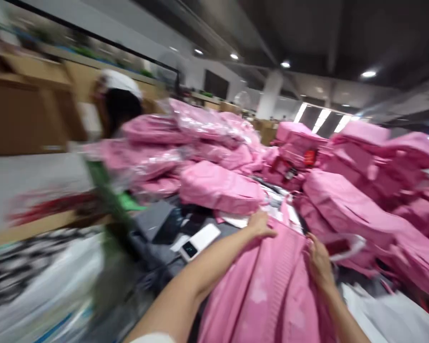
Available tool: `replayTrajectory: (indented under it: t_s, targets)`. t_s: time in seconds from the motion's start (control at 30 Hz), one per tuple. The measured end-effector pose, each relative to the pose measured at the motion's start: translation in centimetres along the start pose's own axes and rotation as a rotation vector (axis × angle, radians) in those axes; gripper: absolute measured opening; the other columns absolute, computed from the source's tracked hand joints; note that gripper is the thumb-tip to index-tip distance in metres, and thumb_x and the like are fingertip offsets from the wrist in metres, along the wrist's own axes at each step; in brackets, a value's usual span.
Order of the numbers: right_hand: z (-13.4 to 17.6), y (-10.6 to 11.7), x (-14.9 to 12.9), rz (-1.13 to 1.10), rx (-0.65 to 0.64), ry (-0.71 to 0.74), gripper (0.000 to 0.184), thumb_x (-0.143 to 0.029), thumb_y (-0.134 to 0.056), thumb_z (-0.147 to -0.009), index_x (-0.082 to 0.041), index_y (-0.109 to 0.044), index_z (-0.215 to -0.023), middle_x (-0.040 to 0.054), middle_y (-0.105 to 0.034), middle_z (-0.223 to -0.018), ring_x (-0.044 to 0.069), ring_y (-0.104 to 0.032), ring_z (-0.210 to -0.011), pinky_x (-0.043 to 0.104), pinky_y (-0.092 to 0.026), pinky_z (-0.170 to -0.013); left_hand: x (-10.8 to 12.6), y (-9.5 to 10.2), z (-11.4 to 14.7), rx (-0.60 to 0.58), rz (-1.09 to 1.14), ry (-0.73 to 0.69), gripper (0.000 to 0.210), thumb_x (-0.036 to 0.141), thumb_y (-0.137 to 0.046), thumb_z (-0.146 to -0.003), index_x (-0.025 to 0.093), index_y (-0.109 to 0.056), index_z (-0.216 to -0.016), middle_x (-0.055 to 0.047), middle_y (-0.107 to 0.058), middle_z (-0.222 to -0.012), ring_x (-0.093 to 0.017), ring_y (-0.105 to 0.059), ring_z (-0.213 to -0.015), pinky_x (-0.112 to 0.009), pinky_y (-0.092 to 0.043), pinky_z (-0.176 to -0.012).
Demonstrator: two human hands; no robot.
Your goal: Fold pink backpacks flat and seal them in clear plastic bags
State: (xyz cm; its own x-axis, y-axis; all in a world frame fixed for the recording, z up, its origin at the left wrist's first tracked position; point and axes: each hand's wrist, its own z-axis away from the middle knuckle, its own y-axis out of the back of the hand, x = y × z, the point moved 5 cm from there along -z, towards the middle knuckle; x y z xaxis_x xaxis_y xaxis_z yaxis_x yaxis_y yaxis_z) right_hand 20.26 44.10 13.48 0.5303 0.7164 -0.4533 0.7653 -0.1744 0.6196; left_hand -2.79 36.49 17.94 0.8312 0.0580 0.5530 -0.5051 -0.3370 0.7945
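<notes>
A pink backpack (264,290) with pale patches and a ribbed strip down its middle lies close in front of me. At its upper left edge my left hand (260,226) is closed on the fabric, the thumb lying across the near side. My right hand (320,261) grips the upper right edge, its fingers partly hidden and blurred. Just beyond my left hand sits another pink bag (219,186). Left of my forearm, a white device with a small dark display (200,242) rests on dark material.
Pink bags in clear plastic (207,125) are heaped ahead; more pink bags (353,209) are piled at right. White plastic (389,312) lies at lower right. Cardboard boxes (21,114) stand at left, near a person in a white cap (121,83). A green edge (105,190) borders the table.
</notes>
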Motion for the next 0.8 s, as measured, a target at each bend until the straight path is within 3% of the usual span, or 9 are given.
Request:
replayTrajectory:
  t_s: [0.07, 0.2, 0.37, 0.57, 0.7, 0.8]
  targets:
    - [1.5, 2.3, 1.4, 0.117, 0.095, -0.034, 0.046, -0.046, -0.035, -0.105, -0.015, -0.064, -0.122, 0.0148, -0.069, -0.115, 0.027, -0.064, -0.107, 0.050, -0.052, -0.097, -0.7, -1.1, -0.3, -0.028, 0.036, -0.067, 0.050, 0.044, -0.083, -0.071, 0.015, -0.070, -0.110, -0.017, -0.073, -0.114, -0.034, -0.070, -0.108, -0.042, -0.054, -0.094]
    - [2.8, 1.7, 0.2, 0.213, 0.120, 0.035, 0.043, -0.038, -0.034, -0.104, -0.016, -0.062, -0.126, 0.0133, -0.069, -0.109, 0.026, -0.063, -0.102, 0.046, -0.051, -0.093, -1.8, -2.3, 0.7, 0.003, 0.067, -0.210, 0.058, 0.031, -0.080, -0.078, 0.016, -0.060, -0.130, -0.018, -0.057, -0.146, -0.033, -0.048, -0.141, -0.047, -0.037, -0.119]
    - [5.3, 2.7, -1.6, 0.167, 0.058, 0.134, 0.029, -0.031, -0.043, -0.103, -0.022, -0.066, -0.117, 0.0091, -0.068, -0.107, 0.024, -0.064, -0.099, 0.040, -0.053, -0.089, -1.6, -3.3, 3.2, 0.129, 0.093, -0.412, 0.056, 0.026, -0.080, -0.078, 0.020, -0.060, -0.130, -0.013, -0.064, -0.136, -0.032, -0.057, -0.131, -0.053, -0.045, -0.113]
    - [10.1, 5.4, -3.1, 0.188, -0.040, 0.201, 0.032, -0.029, -0.050, -0.102, -0.024, -0.062, -0.132, 0.0108, -0.067, -0.115, 0.027, -0.063, -0.108, 0.046, -0.055, -0.093, -1.3, -4.8, 8.2, 0.246, -0.088, -0.597, 0.047, 0.024, -0.066, -0.093, 0.015, -0.055, -0.138, -0.016, -0.062, -0.138, -0.030, -0.055, -0.132, -0.051, -0.048, -0.113]
    - [12.7, 5.7, -4.1, 0.192, -0.122, 0.205, 0.038, -0.027, -0.049, -0.104, -0.025, -0.056, -0.141, 0.0121, -0.066, -0.121, 0.027, -0.062, -0.114, 0.046, -0.055, -0.095, -1.7, -6.3, 11.2, 0.186, -0.261, -0.660, 0.035, 0.021, -0.052, -0.100, 0.014, -0.058, -0.134, -0.015, -0.066, -0.130, -0.028, -0.059, -0.122, -0.047, -0.051, -0.109]
    - [12.9, 5.1, -3.6, 0.166, -0.225, 0.173, 0.037, -0.026, -0.048, -0.105, -0.025, -0.057, -0.141, 0.0121, -0.066, -0.124, 0.026, -0.062, -0.117, 0.045, -0.055, -0.097, -2.4, -7.5, 11.1, 0.035, -0.339, -0.655, 0.030, 0.020, -0.048, -0.101, 0.012, -0.062, -0.127, -0.016, -0.068, -0.120, -0.028, -0.062, -0.111, -0.045, -0.054, -0.101]
